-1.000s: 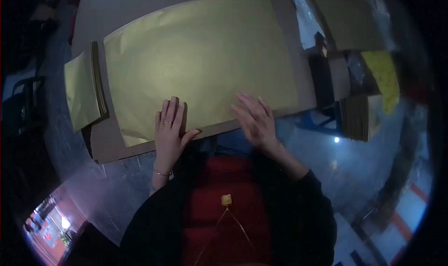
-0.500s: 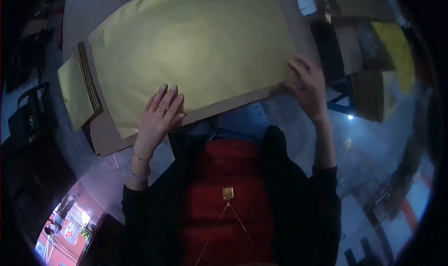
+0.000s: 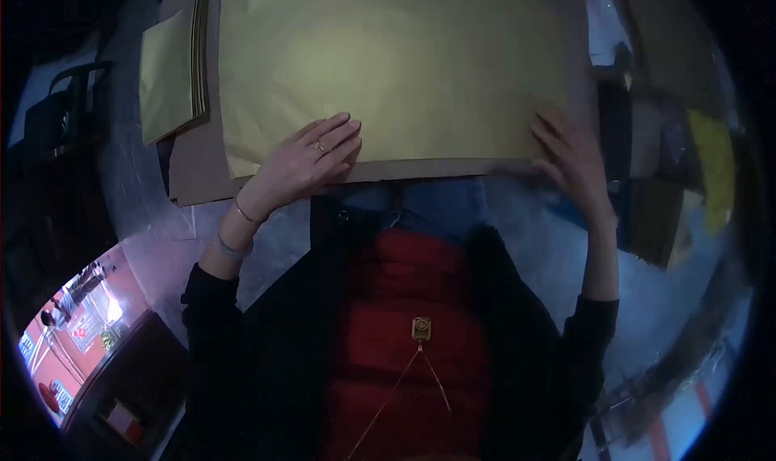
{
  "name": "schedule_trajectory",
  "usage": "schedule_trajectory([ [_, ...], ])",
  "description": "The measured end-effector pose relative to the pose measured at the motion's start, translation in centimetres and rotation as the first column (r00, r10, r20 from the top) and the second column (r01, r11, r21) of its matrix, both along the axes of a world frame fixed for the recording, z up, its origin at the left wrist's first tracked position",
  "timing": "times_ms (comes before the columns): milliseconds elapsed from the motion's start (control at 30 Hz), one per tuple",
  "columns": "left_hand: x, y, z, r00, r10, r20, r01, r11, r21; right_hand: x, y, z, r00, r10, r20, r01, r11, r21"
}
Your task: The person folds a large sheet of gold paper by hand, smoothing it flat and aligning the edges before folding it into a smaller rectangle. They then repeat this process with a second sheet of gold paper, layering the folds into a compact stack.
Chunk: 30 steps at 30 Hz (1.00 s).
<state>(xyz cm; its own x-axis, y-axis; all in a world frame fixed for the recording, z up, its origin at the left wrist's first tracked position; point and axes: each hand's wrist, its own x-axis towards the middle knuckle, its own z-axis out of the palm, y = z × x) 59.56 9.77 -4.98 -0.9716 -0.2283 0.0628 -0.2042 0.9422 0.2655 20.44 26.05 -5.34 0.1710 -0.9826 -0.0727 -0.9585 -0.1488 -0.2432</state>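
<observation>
A large gold-coloured sheet, apparently paper (image 3: 404,73), lies spread on a brown board (image 3: 420,169) in front of me. My left hand (image 3: 311,160) rests on the sheet's near left part, fingers extended and close together, pointing right. At the near right corner, my right hand (image 3: 572,158) has its fingers stretched out and apart over the sheet, with the thumb by the board's edge. Nothing shows gripped in either hand. To the left lies a stack of folded gold sheets (image 3: 168,77), its layered edge facing the large sheet.
A dark chair (image 3: 73,105) stands at the far left. On the right are a brown stack (image 3: 659,218) and a yellow piece (image 3: 713,170). A dark piece of furniture (image 3: 129,388) is at lower left, beside a bright opening with a person (image 3: 65,307) far off.
The view has turned, so the sheet now sits straighter and farther right. My left hand has turned its fingers rightward and moved inward on the sheet. My right hand stays near the right corner.
</observation>
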Motion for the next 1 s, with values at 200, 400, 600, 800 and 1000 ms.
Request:
schedule_trajectory([
  [200, -0.2, 0.8, 1.9, 0.99, 0.011, 0.14, -0.008, 1.0, -0.021, 0.4, -0.2, 0.5, 0.963, 0.183, -0.199, -0.207, 0.972, -0.108],
  [400, 0.1, 1.0, 1.0, 0.99, 0.03, 0.137, -0.023, 0.998, -0.056, 0.1, -0.2, -0.6, 0.973, 0.22, -0.067, -0.23, 0.916, -0.329],
  [600, 0.9, 0.1, 0.6, 0.984, 0.16, -0.079, -0.149, 0.98, 0.13, -0.1, -0.8, -0.6, 0.99, 0.08, 0.113, -0.044, 0.956, -0.289],
  [800, 0.5, -0.6, 0.5, 0.941, 0.311, -0.134, -0.253, 0.909, 0.331, 0.1, -1.3, 0.0, 0.984, 0.038, 0.175, 0.016, 0.954, -0.299],
  [1000, 0.7, -0.6, 0.5, 0.92, 0.385, -0.075, -0.317, 0.843, 0.434, 0.3, -1.1, 0.0, 0.97, 0.042, 0.239, 0.031, 0.955, -0.295],
])
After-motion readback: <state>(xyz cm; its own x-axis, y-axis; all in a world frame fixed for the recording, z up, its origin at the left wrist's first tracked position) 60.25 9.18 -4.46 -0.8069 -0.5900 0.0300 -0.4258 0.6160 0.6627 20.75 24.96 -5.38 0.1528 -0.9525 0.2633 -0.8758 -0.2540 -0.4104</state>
